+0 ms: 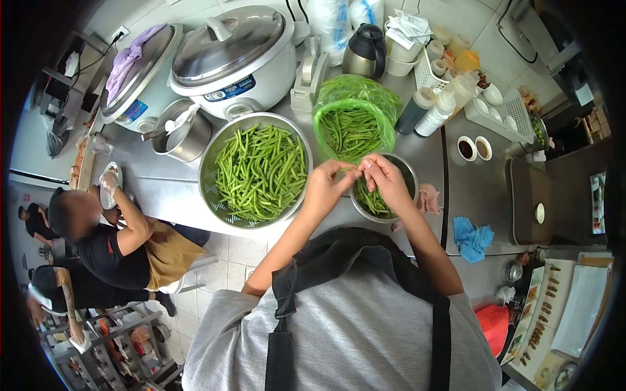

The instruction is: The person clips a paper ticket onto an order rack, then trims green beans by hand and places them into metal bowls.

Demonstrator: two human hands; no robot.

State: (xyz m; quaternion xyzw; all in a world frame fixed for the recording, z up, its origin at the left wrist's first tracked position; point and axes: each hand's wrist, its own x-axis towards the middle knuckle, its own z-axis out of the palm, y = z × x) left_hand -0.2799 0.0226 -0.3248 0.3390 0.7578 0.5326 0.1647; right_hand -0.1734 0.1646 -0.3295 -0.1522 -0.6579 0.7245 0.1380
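Observation:
Both hands meet above a small metal bowl (413, 177) that holds green bean pieces. My left hand (331, 185) pinches a green bean (349, 169) near the bowl's left rim. My right hand (385, 179) is closed at the fingertips, right beside the left fingers; what it grips is too small to make out. A green plastic bag (385, 107) full of beans stands open just behind the hands. To the left, a large perforated metal colander (206, 176) holds a heap of green beans (261, 171).
Rice cookers (235, 58), a metal pot (189, 140) and a thermos (365, 52) stand behind. Sauce bottles (433, 114), a white basket (499, 124), a blue cloth (472, 238) and a brown tray (528, 202) are rightward. A person (117, 241) works at the left.

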